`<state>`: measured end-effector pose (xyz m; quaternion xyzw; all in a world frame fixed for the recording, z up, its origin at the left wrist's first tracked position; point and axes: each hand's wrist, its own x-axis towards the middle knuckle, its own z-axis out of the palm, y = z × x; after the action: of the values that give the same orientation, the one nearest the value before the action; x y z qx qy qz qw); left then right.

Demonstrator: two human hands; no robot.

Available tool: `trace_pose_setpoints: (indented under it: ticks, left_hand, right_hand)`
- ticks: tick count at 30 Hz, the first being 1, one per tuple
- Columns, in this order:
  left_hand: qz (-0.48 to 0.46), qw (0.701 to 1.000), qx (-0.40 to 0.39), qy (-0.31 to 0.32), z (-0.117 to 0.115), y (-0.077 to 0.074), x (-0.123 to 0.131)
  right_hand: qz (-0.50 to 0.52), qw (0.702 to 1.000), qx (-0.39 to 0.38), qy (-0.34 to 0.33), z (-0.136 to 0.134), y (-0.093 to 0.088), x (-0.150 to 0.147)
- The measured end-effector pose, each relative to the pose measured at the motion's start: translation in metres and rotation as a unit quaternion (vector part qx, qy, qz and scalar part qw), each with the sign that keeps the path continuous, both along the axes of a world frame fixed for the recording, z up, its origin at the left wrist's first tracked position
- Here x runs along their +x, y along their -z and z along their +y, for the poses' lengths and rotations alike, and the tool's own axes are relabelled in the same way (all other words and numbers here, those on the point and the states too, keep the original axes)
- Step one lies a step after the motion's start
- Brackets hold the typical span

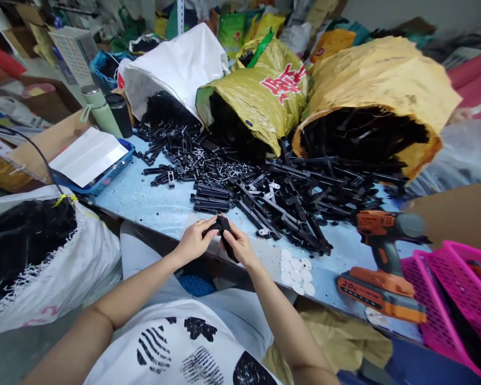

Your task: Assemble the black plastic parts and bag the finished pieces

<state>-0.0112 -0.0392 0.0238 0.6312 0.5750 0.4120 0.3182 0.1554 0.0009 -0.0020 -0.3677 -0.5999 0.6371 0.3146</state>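
Observation:
At the table's front edge, my left hand (195,239) and my right hand (240,245) are close together, fingers closed on black plastic parts (227,238). The left fingers grip a short black piece; the right ones hold a longer black piece that points down toward me. The two pieces meet between my fingertips, but I cannot tell whether they are joined. Just beyond my hands lies a small stack of black strips (212,198). Long black bars (288,208) with metal ends are heaped to the right of it.
Small silver pins (224,170) lie among black pieces. White (176,59), olive (260,91) and yellow (377,91) sacks spill black parts behind. On the right are white discs (295,271), an orange cordless drill (385,267) and pink baskets (457,299). A blue tray (108,174) sits left.

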Motion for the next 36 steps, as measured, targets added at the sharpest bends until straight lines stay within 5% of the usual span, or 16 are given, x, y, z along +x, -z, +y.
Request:
trace_pose_setpoints:
  ticks: [9,16,20,23,25,28,31,34,36]
  left_hand:
    - [0.088,0.993,0.08,-0.017,-0.005,-0.009,-0.003]
    - [-0.048,0.983,0.139,-0.106,-0.005,-0.012,0.016]
    - [-0.191,0.977,-0.017,-0.097,0.011,-0.015,0.003]
    - [-0.312,0.936,-0.134,-0.091,0.017,-0.017,0.0]
    - [-0.364,0.911,-0.192,-0.037,0.011,-0.021,0.006]
    - [-0.397,0.862,-0.3,0.097,-0.008,-0.029,0.016]
    - [-0.364,0.848,-0.339,0.181,-0.026,-0.037,0.015]
    - [-0.284,0.909,-0.266,0.151,-0.031,-0.034,0.006]
    - [-0.214,0.96,-0.16,0.086,-0.026,-0.028,0.002]
  right_hand:
    - [-0.079,0.983,0.163,-0.022,0.008,-0.011,0.012]
    - [-0.094,0.971,0.22,0.024,-0.006,-0.011,0.0]
    - [-0.133,0.956,0.262,-0.018,0.002,-0.014,0.005]
    - [-0.176,0.892,0.417,0.003,0.003,-0.025,0.006]
    - [-0.145,0.86,0.486,-0.064,0.0,-0.035,0.004]
    - [-0.092,0.89,0.437,-0.087,0.0,-0.054,0.007]
    - [-0.117,0.923,0.347,0.118,0.015,-0.071,0.023]
    - [-0.111,0.923,0.254,0.268,0.029,-0.077,0.031]
    - [-0.092,0.955,0.169,0.226,0.026,-0.071,0.025]
